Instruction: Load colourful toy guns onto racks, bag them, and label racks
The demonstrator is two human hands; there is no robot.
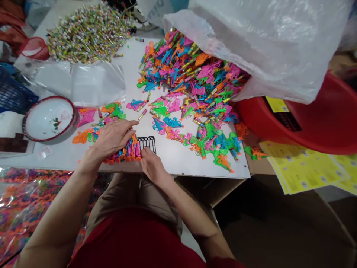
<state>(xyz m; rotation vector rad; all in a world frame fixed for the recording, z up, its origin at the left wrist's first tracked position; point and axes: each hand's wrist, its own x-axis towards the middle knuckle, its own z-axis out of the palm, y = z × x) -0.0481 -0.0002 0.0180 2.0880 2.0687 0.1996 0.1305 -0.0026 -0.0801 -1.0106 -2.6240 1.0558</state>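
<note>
A tight row of small bright plastic toys (128, 152) stands at the table's front edge, orange round ends towards me. These toys sit in or against a black plastic rack (147, 142), whose bare grid shows at the right. Over the row curves my left hand (113, 137), closed on the toys, its fingers pointing right; its palm hides part of them. My right hand (152, 163) is closed at the row's right end, fingertips on the rack's near edge. What else its fingers may hold is hidden. Loose toys (82, 136) lie beside my left hand.
A big heap of colourful toys (178, 74) spills from a white sack (264, 48). A red tub (320, 115) and yellow printed sheets (306, 167) are at right. At left are an enamel bowl (46, 121), clear bags (95, 83) and a pile of small tubes (89, 33).
</note>
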